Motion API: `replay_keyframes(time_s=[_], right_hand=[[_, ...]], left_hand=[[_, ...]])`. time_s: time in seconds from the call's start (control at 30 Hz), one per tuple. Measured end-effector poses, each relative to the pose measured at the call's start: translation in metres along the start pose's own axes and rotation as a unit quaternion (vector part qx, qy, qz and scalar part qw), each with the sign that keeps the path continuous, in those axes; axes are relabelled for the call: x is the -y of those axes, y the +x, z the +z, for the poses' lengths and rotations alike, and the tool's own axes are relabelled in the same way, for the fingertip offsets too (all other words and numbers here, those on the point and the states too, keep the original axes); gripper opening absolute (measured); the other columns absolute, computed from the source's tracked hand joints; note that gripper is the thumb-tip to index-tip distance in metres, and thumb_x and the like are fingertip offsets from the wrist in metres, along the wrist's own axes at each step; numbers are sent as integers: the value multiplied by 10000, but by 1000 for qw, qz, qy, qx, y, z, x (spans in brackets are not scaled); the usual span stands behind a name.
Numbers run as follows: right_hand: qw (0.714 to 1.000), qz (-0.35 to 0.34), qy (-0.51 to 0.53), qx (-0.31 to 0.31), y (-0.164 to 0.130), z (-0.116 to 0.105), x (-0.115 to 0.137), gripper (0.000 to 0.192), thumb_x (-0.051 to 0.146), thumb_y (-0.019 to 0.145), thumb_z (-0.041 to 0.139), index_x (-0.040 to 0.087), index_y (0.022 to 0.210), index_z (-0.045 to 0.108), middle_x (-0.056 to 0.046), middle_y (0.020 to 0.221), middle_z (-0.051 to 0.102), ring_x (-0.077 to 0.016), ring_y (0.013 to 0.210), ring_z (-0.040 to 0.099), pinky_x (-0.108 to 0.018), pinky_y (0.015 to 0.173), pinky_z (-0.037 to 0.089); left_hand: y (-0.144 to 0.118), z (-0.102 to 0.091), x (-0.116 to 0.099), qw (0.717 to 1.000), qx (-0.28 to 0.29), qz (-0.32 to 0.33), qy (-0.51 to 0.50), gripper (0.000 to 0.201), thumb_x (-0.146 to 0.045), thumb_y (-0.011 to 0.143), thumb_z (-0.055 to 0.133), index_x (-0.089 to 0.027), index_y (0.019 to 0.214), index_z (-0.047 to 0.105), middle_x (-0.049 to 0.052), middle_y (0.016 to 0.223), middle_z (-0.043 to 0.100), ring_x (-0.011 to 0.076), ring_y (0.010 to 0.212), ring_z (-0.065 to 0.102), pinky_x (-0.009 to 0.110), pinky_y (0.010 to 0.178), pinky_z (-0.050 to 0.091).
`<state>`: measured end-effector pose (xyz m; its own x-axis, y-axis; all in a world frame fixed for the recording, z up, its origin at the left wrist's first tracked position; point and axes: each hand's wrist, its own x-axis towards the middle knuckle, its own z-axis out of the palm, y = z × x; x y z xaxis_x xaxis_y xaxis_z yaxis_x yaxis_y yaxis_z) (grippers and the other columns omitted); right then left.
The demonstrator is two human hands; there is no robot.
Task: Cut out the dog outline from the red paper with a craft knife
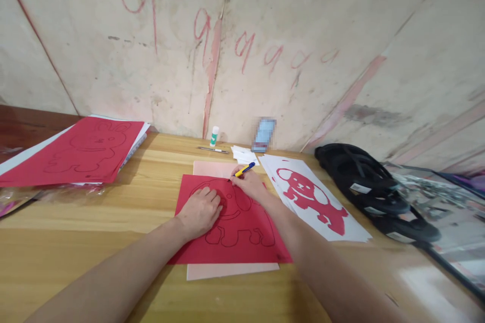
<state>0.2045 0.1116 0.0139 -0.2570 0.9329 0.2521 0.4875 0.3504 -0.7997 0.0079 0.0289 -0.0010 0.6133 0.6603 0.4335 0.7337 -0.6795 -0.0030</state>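
- Two hands work on a red sheet (242, 232) lying on a pink sheet (212, 270) on the wooden table (94, 242).
- Left hand (200, 212) rests flat on the red sheet, fingers loosely spread.
- Right hand (250, 184) is closed around a yellow-and-blue pen (243, 170), tip at the sheet's top edge.
- White sheet with a red dog cutout (310, 197) lies just right.

Blurred card (264, 134) by the wall, drawing partly under left hand (200, 210), pink sheet (212, 167) mostly covered by red sheet (242, 232), framed picture (447, 212) cut by right edge
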Motion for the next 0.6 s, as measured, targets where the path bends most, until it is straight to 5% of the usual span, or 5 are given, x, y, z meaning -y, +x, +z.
replay_keyframes(time_s=[0.3,0.6], right_hand=[[995,-9,-14,-99,-4,16,-7,90,248,713,484,201,644,519,-3,602,546,-160,587,524,-275,574,399],[991,8,95,-92,-6,15,-13,88,280,717,528,208,669,510,20,555,508,-141,512,468,-277,530,377]], left_hand=[[0,0,-1,1000,15,-6,9,197,-226,933,441,-144,873,610,96,868,616,245,829,543,397,761,466],[1,-1,0,1000,26,-4,7,235,-234,947,411,-134,929,622,118,936,632,256,867,548,413,775,483]])
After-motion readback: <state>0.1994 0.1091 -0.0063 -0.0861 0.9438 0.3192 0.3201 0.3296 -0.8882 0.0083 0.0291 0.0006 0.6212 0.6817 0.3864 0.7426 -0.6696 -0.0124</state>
